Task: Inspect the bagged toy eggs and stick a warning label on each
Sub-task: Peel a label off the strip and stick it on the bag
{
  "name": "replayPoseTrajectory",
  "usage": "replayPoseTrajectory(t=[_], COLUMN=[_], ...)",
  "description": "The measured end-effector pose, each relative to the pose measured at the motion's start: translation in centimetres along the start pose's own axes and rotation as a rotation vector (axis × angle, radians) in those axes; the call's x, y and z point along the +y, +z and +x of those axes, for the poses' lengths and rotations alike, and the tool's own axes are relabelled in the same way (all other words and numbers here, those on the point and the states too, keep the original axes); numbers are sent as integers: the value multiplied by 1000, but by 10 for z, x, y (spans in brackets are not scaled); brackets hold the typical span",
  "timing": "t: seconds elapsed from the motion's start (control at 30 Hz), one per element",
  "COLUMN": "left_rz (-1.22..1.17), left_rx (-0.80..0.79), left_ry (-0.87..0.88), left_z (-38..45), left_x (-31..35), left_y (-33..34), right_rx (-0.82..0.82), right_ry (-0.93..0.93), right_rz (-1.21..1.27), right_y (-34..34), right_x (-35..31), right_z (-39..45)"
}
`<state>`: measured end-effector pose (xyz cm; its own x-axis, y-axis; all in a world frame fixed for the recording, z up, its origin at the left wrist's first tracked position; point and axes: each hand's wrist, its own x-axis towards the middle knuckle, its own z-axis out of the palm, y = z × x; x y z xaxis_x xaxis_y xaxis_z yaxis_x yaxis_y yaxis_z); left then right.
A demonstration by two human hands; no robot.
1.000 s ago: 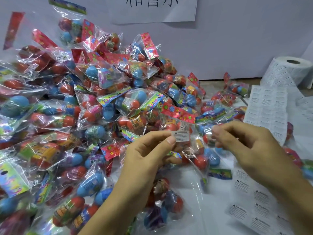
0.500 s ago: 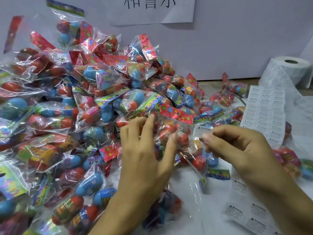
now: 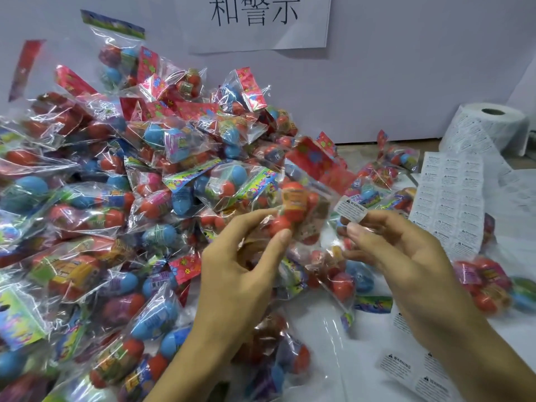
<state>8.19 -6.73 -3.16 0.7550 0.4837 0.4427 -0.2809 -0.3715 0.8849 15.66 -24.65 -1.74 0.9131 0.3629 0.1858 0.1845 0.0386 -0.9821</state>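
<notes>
Head view. Left hand [image 3: 246,274] pinches a clear bag of toy eggs [image 3: 301,207] between thumb and forefinger, raised above the heap; the red header card points up and right, an orange egg shows through the film. Half a second ago this hand lay spread, fingers pressed into the pile; the bag has since come up clear of the others.

Right hand [image 3: 403,256] pinches one small white warning label [image 3: 351,209] at its lower corner, thumb on top, the other fingers loosely curled. The label stands just right of the lifted bag, not touching it as far as can be seen. Earlier it was lower and nearer the pile.

Pile of bagged eggs [image 3: 121,198] fills the left half of the desk [image 3: 362,338] and banks up against the white wall; several bags run off the left and bottom edges of the frame. A paper sign [image 3: 258,21] with black characters hangs on the wall above.

Right side: label roll [image 3: 487,129] upright in the far corner, its label strip [image 3: 452,198] trailing toward the near edge, with more labels lying flat near the right forearm. A few loose bags [image 3: 487,285] lie beyond the right wrist. Bare white desk surface shows between and under the two forearms; elsewhere the room is crowded
</notes>
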Motion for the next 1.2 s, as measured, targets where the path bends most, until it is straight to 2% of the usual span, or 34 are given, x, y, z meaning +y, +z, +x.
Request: replayPoseTrajectory(t=[0.07,0.17,0.47,0.57,0.73,0.93,1.2], left_rz=[-284,-510,-698,-699,-541,-394,-346], left_rx=[-15,-78,-147,-143,-52,-120,-161], left_ry=[-158,-323,-494,-449,-298,-82,-91], left_z=[0,-1,2,0,-4,-10,-15], left_x=[4,5,6,7,1,8,13], left_y=[-1,-3,-5,-5,-5,-1,1], right_rx=[5,7,-137,-122,-10,-85,-89], right_ry=[-88,-138,-122,-133,-132,-114,-98], right_rz=[2,76,164,130,97,-7,-112], right_y=[1,1,6,9,5,8,11], right_x=[-1,-4,-7,-8,-7,-8,-7], right_z=[-2,-5,-12,-15,-11,-12,-14])
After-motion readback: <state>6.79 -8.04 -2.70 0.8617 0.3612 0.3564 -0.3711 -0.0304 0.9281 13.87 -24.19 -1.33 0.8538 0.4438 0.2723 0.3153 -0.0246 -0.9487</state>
